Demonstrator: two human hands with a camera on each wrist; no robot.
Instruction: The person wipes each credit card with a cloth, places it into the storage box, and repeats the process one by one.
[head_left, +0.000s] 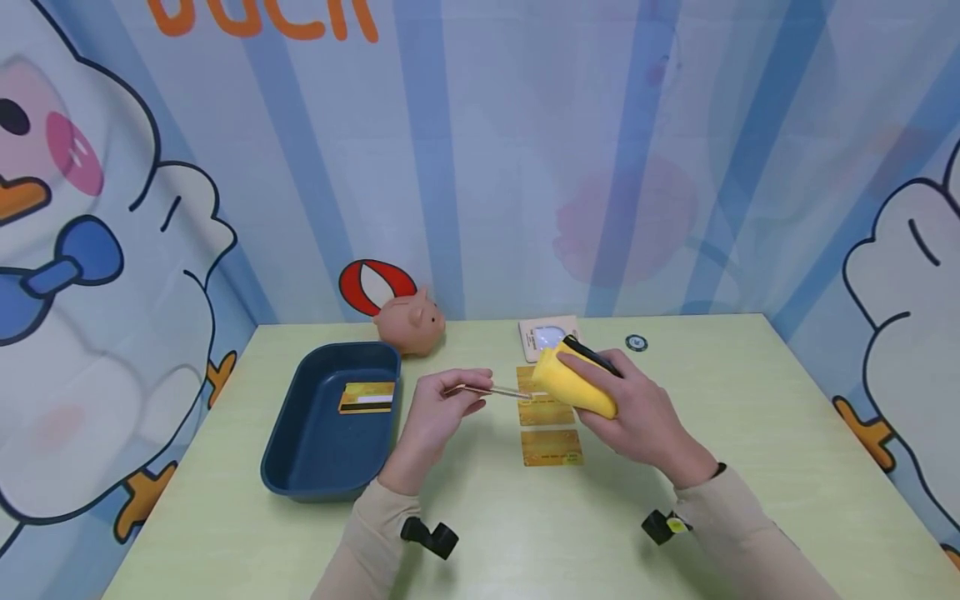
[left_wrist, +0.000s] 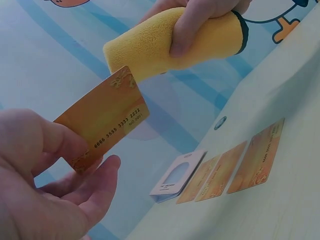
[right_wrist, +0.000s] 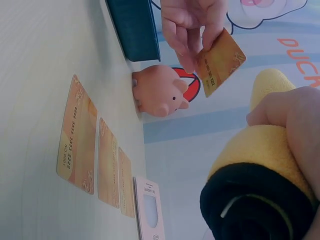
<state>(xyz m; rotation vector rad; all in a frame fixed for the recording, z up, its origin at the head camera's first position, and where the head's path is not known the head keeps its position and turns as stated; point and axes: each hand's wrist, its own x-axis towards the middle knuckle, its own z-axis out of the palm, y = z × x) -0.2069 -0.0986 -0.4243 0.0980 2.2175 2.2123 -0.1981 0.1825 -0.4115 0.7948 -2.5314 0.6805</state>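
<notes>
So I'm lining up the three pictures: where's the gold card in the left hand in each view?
Head: card centre, edge-on, pinched by left hand.
Left wrist: card left of centre.
Right wrist: card top, right of centre.
Shared landmark: yellow cloth.

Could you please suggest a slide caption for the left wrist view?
Left hand pinches a gold card beside the yellow cloth gripped by the right hand.

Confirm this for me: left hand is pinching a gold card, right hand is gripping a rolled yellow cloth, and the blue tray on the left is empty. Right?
Not quite. The blue tray is not empty: the head view shows a gold card lying in it. The rest holds: the left hand pinches a gold card, and the right hand grips the rolled yellow cloth.
</notes>
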